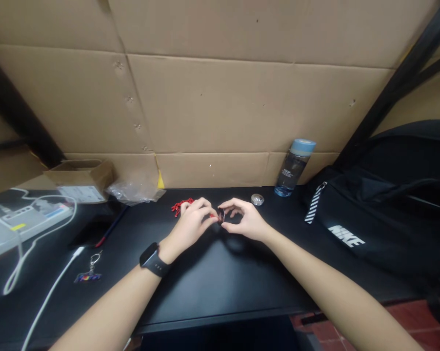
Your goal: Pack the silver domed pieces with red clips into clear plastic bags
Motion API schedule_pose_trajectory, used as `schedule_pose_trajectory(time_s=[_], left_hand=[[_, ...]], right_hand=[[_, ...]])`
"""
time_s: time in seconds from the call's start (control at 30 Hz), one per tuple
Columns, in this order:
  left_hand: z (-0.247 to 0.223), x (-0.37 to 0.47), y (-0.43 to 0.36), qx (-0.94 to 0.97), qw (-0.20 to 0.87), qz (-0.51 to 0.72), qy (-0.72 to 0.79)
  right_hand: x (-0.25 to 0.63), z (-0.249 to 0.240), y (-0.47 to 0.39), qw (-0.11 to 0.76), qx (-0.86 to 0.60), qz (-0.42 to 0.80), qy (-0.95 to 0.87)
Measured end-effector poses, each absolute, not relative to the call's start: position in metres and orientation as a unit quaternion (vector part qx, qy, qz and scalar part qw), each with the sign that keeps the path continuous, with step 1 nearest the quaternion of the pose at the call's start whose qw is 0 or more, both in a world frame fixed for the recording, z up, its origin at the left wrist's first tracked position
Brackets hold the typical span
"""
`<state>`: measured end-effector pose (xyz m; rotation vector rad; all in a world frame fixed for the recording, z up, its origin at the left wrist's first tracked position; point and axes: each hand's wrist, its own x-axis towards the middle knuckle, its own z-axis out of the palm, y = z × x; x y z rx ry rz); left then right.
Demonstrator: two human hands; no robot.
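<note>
Tall sheets of cardboard (220, 107) rise behind a black tabletop (212, 287), where a person works with two bare hands. A black bag (384, 243) marked "NIKE" fills the right side. On the left lies a white power strip (28, 222) with cables, near an open brown box (83, 178). A blue-capped bottle (291, 168) stands near the cardboard's foot, left of the bag; crumpled clear plastic (135, 191) rests just beside the box.

At center, the left hand (194, 220) and the right hand (245, 220) meet over a small object. The left thumb and fingers pinch together at its left side; the right thumb and index finger clamp its right edge. A dark watch (152, 258) circles the left wrist. A key ring with a charm (89, 275) lies well left of the hands, red cord (181, 205) bunches beside the left hand, and a round silvery item (257, 199) sits behind the right hand. Smallest is the dark, round piece (221, 215) itself, held between both sets of fingertips, its details blurred.
</note>
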<state>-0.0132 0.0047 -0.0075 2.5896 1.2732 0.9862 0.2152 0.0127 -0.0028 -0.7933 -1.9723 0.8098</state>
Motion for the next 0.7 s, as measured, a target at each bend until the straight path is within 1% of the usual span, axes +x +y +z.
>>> schedule_pose_trajectory(time_s=[0.23,0.7], left_hand=[[-0.0105,-0.0076,0.0028,0.831,0.079,0.355,0.422],[-0.0067,-0.0028,-0.0019,0.807,0.09,0.396,0.43]], right_hand=[[0.2121,-0.0069,0.0128,0.425,-0.315,0.361,-0.768],[0.2091,-0.0105,0.0127,0.451,-0.306,0.395,-0.74]])
